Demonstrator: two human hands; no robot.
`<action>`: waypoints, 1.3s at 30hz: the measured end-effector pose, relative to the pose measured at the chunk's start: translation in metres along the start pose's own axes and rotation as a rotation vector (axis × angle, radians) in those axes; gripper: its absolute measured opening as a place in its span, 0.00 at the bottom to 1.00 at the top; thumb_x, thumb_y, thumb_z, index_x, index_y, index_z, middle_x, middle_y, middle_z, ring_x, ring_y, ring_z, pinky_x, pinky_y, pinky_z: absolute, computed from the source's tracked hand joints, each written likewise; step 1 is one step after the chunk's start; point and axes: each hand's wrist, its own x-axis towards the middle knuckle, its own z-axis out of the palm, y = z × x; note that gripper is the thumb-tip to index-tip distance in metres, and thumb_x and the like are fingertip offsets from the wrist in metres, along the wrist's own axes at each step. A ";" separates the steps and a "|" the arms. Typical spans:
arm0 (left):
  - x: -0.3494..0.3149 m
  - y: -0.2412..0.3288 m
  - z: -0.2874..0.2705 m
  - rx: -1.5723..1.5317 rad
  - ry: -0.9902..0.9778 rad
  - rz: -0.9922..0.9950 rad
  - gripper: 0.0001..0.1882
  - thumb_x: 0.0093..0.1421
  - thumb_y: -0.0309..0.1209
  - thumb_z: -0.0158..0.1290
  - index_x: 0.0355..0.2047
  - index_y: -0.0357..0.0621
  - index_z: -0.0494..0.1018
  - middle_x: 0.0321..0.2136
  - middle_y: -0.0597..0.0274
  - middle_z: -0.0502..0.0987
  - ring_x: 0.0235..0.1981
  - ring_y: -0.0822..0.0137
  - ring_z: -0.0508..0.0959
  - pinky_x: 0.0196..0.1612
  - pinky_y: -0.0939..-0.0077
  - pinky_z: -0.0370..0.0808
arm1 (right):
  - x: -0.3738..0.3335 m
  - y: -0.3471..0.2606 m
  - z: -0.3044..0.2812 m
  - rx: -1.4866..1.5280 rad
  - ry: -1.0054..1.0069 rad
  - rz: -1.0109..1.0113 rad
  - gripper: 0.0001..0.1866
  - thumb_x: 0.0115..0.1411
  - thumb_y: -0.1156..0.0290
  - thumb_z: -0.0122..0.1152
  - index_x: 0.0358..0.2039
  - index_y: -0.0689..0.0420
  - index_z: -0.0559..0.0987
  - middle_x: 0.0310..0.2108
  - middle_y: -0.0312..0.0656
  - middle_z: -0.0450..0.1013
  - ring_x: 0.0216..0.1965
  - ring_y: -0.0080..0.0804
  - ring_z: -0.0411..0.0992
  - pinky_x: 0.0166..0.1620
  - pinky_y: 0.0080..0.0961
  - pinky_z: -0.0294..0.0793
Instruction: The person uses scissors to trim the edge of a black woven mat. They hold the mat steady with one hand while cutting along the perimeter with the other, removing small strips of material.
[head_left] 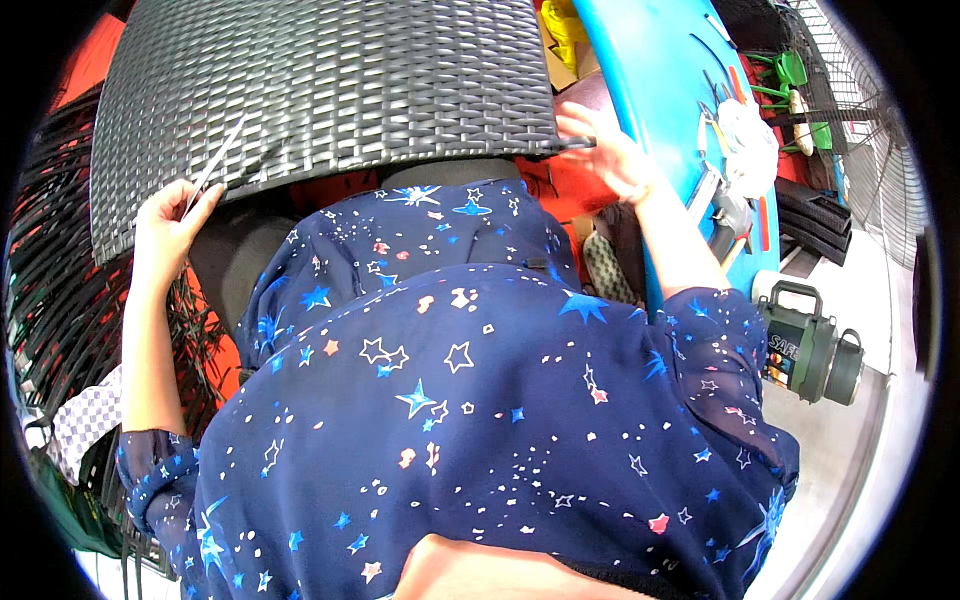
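A black woven rattan panel (330,85) lies across my lap, its near edge facing me. At its left near edge, my left hand (175,218) is closed on a thin, pale pointed tool (222,150) that slants up over the weave. Its handle is hidden in the fingers, so the exact kind cannot be told. Beside the panel's right near corner is my right hand (612,158), its fingers apart and slightly blurred. A short dark strip end (575,144) sticks out from the corner at those fingers; whether they touch it is unclear.
To the right stands a blue table (640,60) bearing hand tools and a crumpled clear plastic bag (748,150). Many loose black strips (60,260) hang at the left. A dark green canister (805,345) and a wire fan guard (885,130) are at the far right.
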 end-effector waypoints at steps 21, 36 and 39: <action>0.009 -0.057 -0.059 0.502 0.344 0.050 0.19 0.58 0.41 0.59 0.21 0.38 0.70 0.16 0.51 0.66 0.16 0.63 0.62 0.24 0.70 0.65 | 0.038 0.069 0.061 -1.184 0.662 -0.190 0.19 0.51 0.52 0.61 0.37 0.53 0.82 0.31 0.54 0.77 0.36 0.53 0.76 0.41 0.44 0.75; -0.023 -0.054 -0.082 0.548 0.295 0.113 0.15 0.59 0.38 0.55 0.27 0.37 0.72 0.22 0.46 0.71 0.24 0.47 0.72 0.29 0.66 0.69 | 0.058 0.073 -0.022 -1.269 0.636 -0.185 0.17 0.53 0.67 0.62 0.43 0.60 0.78 0.37 0.52 0.78 0.41 0.45 0.77 0.45 0.35 0.75; -0.040 -0.051 -0.084 0.619 0.298 0.121 0.13 0.58 0.37 0.56 0.29 0.37 0.72 0.25 0.48 0.73 0.26 0.49 0.74 0.31 0.67 0.70 | 0.052 0.047 -0.023 -1.389 0.560 -0.373 0.28 0.49 0.59 0.69 0.48 0.60 0.75 0.40 0.52 0.76 0.42 0.41 0.76 0.46 0.34 0.74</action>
